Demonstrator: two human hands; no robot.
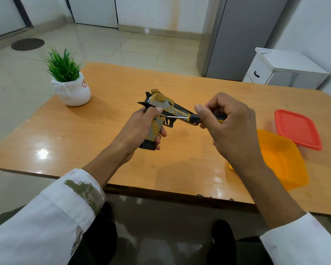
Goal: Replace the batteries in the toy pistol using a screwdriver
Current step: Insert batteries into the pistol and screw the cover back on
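Note:
A yellow and grey toy pistol [165, 104] with a black grip base is held above the wooden table [107, 134]. My left hand [141, 125] grips its handle, barrel pointing right. My right hand [227, 119] holds a screwdriver [193, 118] with a black and yellow handle. Its thin metal shaft runs left, and the tip touches the pistol's side just above the grip, beside my left thumb. Most of the screwdriver handle is hidden inside my right fingers.
A small potted green plant [71, 87] in a white pot stands at the table's far left. An orange plastic container [283, 159] sits at the right edge, a red-lidded box [298, 129] behind it. A white cabinet [283, 67] stands beyond the table.

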